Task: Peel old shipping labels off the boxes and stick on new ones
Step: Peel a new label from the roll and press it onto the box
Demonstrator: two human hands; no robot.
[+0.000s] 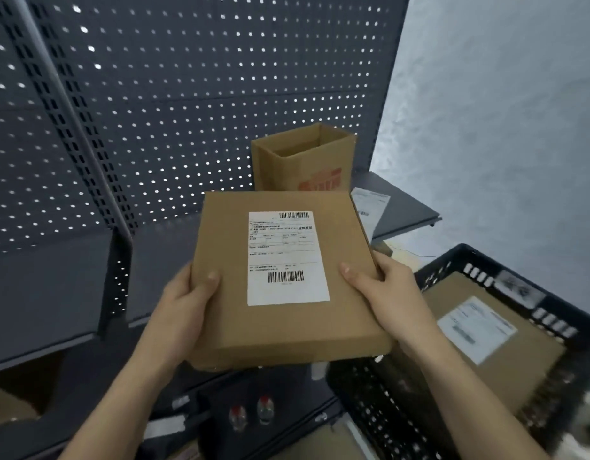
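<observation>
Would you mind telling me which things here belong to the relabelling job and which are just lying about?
Job: flat box gripped by left hand and right hand; its white label; labelled box in the black crate; printed sheets on the shelf, likely labels.
Lying about: open carton; pegboard; two small bottles below.

A flat cardboard box [283, 277] is held in front of a grey pegboard shelf [406, 207], gripped at its left edge by the left hand [184, 303] and at its right edge by the right hand [383, 287]. 1 white shipping label [287, 258] with 2 barcodes is stuck on its top face. Behind it, an open carton [303, 161] stands on the shelf. At the right, another labelled box [486, 340] lies in a black crate [453, 263].
</observation>
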